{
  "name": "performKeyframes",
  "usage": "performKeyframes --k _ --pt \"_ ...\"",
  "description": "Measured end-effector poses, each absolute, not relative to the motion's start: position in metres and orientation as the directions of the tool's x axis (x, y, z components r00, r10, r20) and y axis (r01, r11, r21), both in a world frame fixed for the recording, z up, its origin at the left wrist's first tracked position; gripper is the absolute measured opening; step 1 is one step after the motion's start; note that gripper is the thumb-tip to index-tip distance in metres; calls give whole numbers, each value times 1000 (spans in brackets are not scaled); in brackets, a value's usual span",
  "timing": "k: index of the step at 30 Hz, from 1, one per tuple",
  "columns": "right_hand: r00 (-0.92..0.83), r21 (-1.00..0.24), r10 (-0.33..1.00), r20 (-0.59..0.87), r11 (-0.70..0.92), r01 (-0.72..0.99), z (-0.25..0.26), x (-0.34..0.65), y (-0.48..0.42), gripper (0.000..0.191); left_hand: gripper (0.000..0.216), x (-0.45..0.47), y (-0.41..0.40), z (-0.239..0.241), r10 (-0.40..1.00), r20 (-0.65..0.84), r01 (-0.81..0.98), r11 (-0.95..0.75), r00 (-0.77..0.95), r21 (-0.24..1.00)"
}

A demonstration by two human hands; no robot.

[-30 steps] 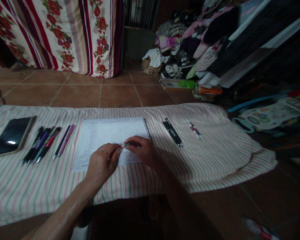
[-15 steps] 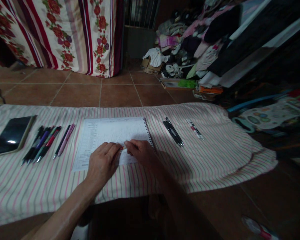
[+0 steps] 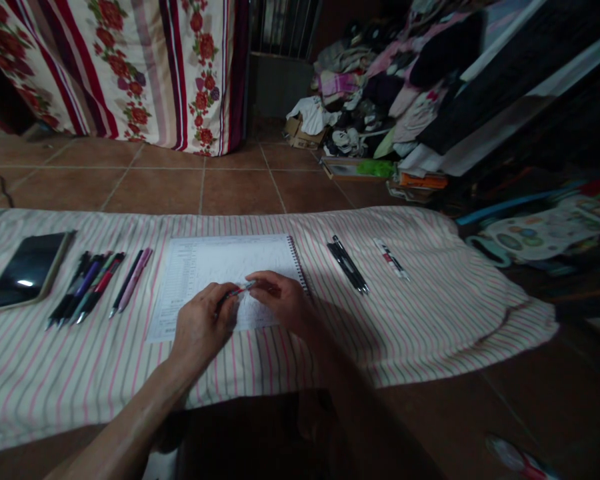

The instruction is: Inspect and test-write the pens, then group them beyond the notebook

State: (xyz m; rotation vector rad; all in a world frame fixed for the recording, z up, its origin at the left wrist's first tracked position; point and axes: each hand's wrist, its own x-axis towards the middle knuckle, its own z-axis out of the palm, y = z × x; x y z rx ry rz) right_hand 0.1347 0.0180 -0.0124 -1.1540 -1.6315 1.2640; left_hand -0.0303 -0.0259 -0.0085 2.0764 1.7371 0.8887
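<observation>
My left hand point(image 3: 200, 327) and my right hand point(image 3: 281, 301) meet over a spiral notebook point(image 3: 215, 267) lying on a striped cloth point(image 3: 430, 300). Between them they pinch a slim pen with a red band point(image 3: 237, 291), each hand closed on one end. The pen's tip end hovers just above the written page. A row of several pens point(image 3: 87, 287) lies left of the notebook, with a dark phone point(image 3: 25, 270) further left.
Two black pens point(image 3: 349, 264) and a white pen point(image 3: 391, 258) lie right of the notebook. Beyond the cloth is tiled floor point(image 3: 240, 190), a floral mattress point(image 3: 130, 67) standing upright, and a heap of clothes point(image 3: 380, 87). A toy palette point(image 3: 540, 233) sits at right.
The hands had pressed together so the pen was nearly hidden; now they have drawn slightly apart and the pen shows between them again.
</observation>
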Motion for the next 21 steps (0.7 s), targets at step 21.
performKeyframes --k 21 --pt "-274 -914 961 39 145 379 -6 135 15 29 21 -31 -25 -11 936 328 775 -299 126 557"
